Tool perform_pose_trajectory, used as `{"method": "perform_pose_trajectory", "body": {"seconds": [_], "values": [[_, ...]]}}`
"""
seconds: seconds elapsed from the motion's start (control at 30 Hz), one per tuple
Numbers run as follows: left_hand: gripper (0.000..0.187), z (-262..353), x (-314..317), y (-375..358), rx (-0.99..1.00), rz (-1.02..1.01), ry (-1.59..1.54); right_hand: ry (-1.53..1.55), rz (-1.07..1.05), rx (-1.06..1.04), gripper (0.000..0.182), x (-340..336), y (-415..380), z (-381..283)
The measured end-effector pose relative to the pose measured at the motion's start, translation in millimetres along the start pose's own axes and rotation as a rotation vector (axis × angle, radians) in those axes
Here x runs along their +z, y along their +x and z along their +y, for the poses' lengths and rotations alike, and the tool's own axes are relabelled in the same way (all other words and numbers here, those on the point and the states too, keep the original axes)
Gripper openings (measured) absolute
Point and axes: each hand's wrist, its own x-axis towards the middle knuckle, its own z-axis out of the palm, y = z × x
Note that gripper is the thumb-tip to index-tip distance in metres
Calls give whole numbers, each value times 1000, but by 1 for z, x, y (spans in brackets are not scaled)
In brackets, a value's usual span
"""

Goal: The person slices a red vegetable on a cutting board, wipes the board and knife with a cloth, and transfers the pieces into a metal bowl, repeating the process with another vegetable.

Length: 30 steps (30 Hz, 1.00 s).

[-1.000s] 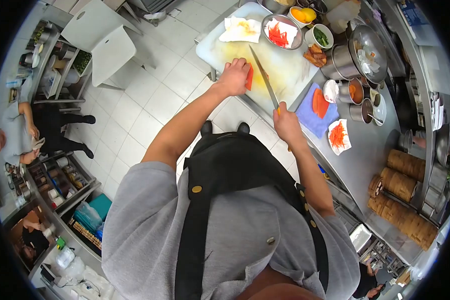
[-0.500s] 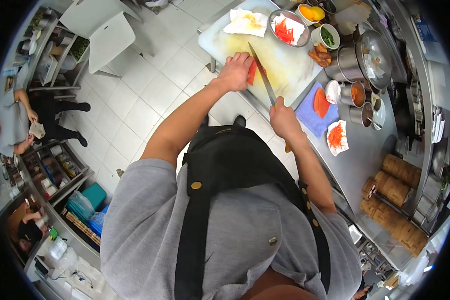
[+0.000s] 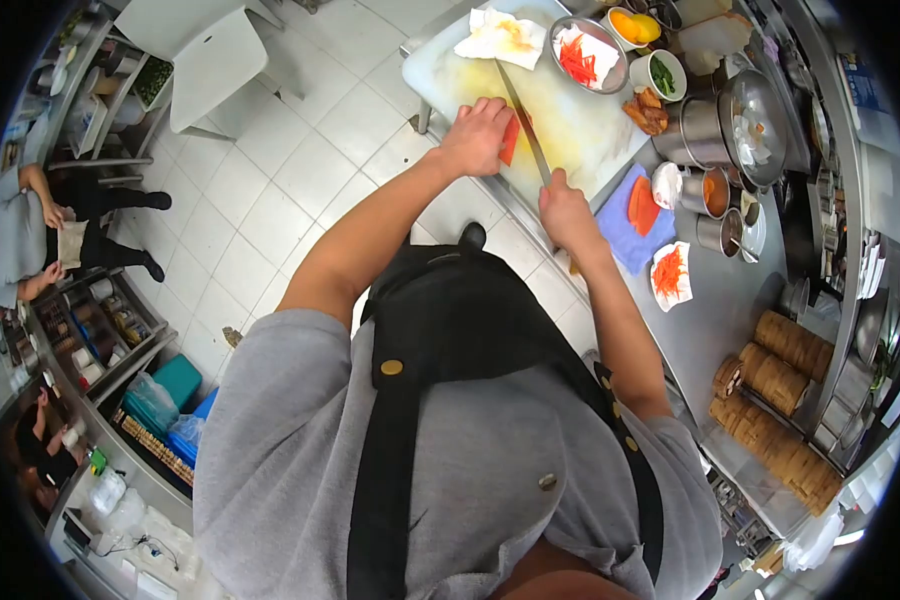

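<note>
On the pale, yellow-stained cutting board [image 3: 590,140], my left hand [image 3: 477,138] presses down on an orange-red piece [image 3: 510,141], its fingers bent together. My right hand [image 3: 568,208] is wrapped round the handle of a long knife [image 3: 526,125]. The blade lies just right of the piece and points away from me. Beyond the blade tip is a white paper [image 3: 500,38] with yellow stains. A metal bowl [image 3: 610,70] holds red-orange strips on paper. Another orange-red piece [image 3: 644,208] rests on a blue cloth [image 3: 620,232] to the right.
Along the right stand steel pots [image 3: 705,130], a cup of green pieces [image 3: 660,75] and bamboo steamers [image 3: 775,450]. Shredded orange strips [image 3: 671,272] lie on paper. A white chair [image 3: 210,70] is at the upper left. A co-worker [image 3: 30,230] is at the far left.
The knife has been drawn slightly, with its tip now nearer the stained paper. My right hand has moved up a little. The co-worker at the left has shifted.
</note>
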Motion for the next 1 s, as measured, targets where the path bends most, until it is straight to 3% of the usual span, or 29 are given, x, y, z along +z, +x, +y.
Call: {"method": "perform_pose_trajectory", "body": {"seconds": [0.1,0.23,0.3,0.37,0.5,0.63,0.8,1.0], "values": [[60,-2,-1,4,0,17,9,-17,-30,-37,26,-14,-13,1],[60,1,-8,5,-29,-59,-19,-10,-30,71,26,25,-11,11],[60,5,-13,5,-37,-79,-8,-7,88,-32,27,36,8,20],[60,7,-12,3,-43,-105,4,-7,56,-43,26,12,4,13],[59,2,-7,3,-48,-54,-21,7,-15,-32,26,-2,-14,10],[58,0,-3,3,-27,-33,-6,6,78,-33,25,30,6,14],[52,-1,-1,0,4,60,-12,-5,-34,-44,27,-16,-4,6],[53,0,2,-2,-5,77,-29,-1,26,1,27,23,9,16]]}}
